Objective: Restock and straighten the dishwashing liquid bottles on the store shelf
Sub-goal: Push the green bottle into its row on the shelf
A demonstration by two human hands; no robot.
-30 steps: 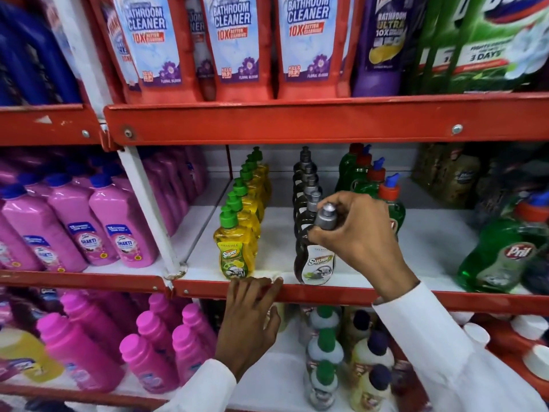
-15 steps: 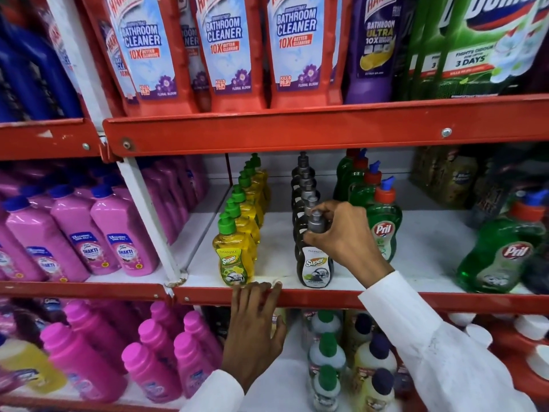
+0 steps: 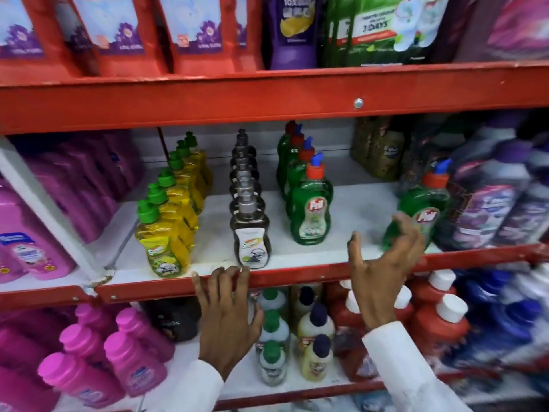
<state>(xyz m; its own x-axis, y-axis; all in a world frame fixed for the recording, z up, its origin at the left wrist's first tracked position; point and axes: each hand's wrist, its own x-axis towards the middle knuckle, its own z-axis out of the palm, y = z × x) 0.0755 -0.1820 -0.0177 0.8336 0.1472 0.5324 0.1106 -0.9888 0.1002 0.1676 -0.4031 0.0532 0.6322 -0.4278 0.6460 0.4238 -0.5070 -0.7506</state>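
Observation:
Three rows of dishwashing liquid stand on the white middle shelf (image 3: 356, 209): yellow bottles with green caps (image 3: 162, 242), dark bottles with grey caps (image 3: 249, 239), and green Pril bottles with red caps (image 3: 312, 212). A lone green Pril bottle (image 3: 427, 197) leans at the right, apart from its row. My right hand (image 3: 380, 272) is spread open at the foot of this bottle, fingertips against its lower part, thumb well clear of it. My left hand (image 3: 228, 316) rests with its fingers over the red shelf lip (image 3: 297, 275), below the dark row.
Red bathroom-cleaner pouches (image 3: 190, 34) and green packs (image 3: 371, 31) fill the shelf above. Pink bottles (image 3: 26, 245) stand left of the white upright (image 3: 50, 212). Purple bottles (image 3: 490, 203) crowd the right. Small bottles (image 3: 271, 343) and red bottles (image 3: 439, 325) sit below.
My right hand let go of the front dark bottle's cap and moved right to the lone Pril bottle. The view swung right. My left hand stayed on the shelf lip.

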